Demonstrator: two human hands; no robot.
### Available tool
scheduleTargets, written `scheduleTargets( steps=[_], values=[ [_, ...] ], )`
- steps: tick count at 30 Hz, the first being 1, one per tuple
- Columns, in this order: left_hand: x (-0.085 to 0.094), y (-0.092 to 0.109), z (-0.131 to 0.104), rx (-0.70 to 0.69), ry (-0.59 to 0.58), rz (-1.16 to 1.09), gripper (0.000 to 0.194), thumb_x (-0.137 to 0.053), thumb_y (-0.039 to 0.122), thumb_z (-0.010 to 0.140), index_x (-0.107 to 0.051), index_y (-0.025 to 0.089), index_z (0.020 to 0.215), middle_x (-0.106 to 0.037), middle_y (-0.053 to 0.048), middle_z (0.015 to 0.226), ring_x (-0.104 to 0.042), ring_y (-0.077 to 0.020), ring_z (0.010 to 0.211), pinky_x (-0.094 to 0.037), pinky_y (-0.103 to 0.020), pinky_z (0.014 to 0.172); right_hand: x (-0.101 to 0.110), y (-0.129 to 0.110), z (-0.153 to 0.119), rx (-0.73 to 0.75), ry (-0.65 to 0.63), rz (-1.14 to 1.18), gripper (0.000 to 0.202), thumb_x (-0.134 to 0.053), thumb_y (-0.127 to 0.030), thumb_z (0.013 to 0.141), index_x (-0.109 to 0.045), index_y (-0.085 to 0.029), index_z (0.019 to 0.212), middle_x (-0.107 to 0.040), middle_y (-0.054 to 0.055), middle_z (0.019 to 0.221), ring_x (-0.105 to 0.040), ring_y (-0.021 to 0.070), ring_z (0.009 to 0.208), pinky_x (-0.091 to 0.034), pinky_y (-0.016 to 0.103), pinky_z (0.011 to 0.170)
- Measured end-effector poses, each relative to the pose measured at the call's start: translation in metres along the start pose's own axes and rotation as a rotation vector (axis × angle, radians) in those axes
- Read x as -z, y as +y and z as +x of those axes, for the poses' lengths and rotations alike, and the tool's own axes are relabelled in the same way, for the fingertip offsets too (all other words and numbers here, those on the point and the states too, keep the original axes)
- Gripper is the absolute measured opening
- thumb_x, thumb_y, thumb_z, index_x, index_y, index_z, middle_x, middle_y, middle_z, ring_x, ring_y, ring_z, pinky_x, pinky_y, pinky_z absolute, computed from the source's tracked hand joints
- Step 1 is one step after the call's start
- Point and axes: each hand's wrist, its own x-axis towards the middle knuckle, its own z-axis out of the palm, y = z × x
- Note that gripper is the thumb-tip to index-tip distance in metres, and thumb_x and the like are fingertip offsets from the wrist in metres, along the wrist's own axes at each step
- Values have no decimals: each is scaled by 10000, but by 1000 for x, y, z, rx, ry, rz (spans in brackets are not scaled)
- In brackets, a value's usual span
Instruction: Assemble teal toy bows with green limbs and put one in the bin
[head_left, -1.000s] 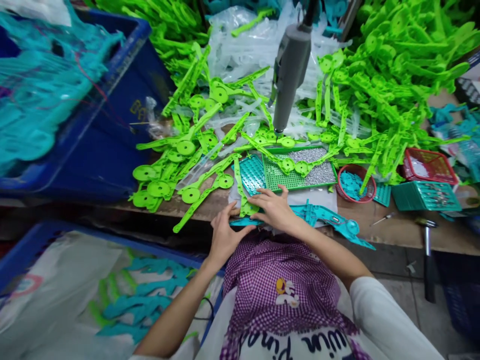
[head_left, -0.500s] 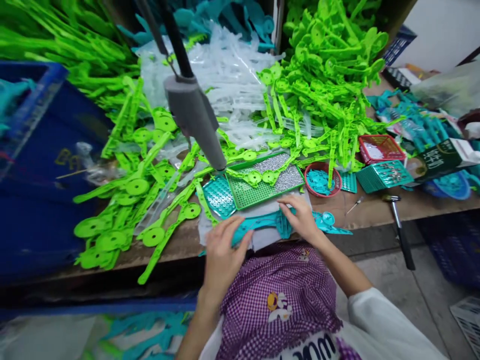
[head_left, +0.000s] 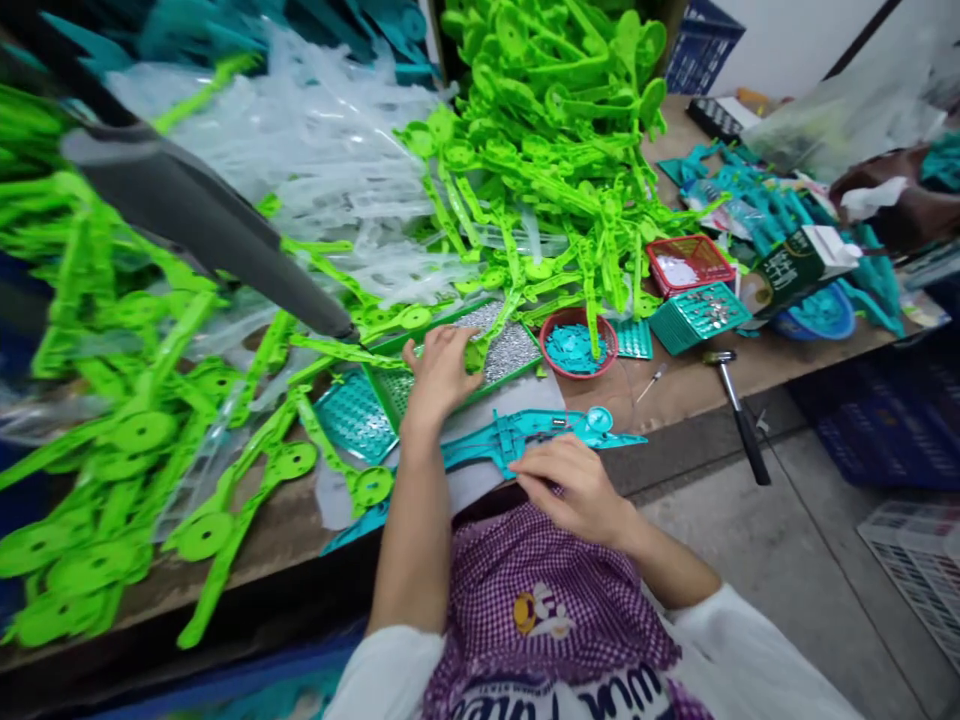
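Note:
My left hand reaches over the green perforated tray that holds small silver screws, fingers spread and resting on it. A long teal plastic part lies on a grey cloth at the table's front edge. My right hand rests on its near edge with fingers curled; I cannot tell whether it grips the part. A grey hanging power screwdriver slants down from the upper left, its tip just left of my left hand.
Heaps of bright green plastic parts cover the table, with clear plastic pieces behind. A red bowl of teal bits, a red basket, a teal basket and a hammer lie right.
My left hand left the teal part and moved forward onto the screw tray. My right hand pulled back to the part's near edge. The view swung right, so the screwdriver now sits far left.

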Motion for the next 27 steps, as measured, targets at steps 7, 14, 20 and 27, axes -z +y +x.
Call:
scheduleTargets(
  steps=[7,14,20,27],
  values=[
    [3,-5,-18,-40,122,-448,676,-849,227,546,-567,247,1160,-661,-61,1097,-605,-282,1086,-437,-478,1018,5,5,-3,-179,-9,152,241,-519,-320,982,-725,-197,1006,-768,54,915,-697,152,845,-518,289,800],
    [6,-6,-16,421,169,-1346,506,-711,683,663,-525,245,835,-640,-30,873,-628,-188,819,-527,-345,753,-16,15,23,-589,-5,632,386,-516,-528,935,-687,-185,980,-711,14,784,-631,118,623,-532,251,604],
    [-18,28,-80,27,529,-758,456,-810,479,712,-506,232,946,-643,-37,1004,-653,-197,985,-534,-354,867,-13,13,20,-537,64,559,475,-554,-546,907,-561,-237,1268,-693,46,998,-650,123,726,-563,264,665],
    [-40,95,-88,-658,193,-366,446,-666,366,898,-487,224,1281,-636,-89,1166,-628,-200,1089,-541,-345,907,31,44,-29,-695,522,451,390,-674,-538,798,-633,-202,991,-728,40,897,-684,160,796,-575,290,735]
  ],
)
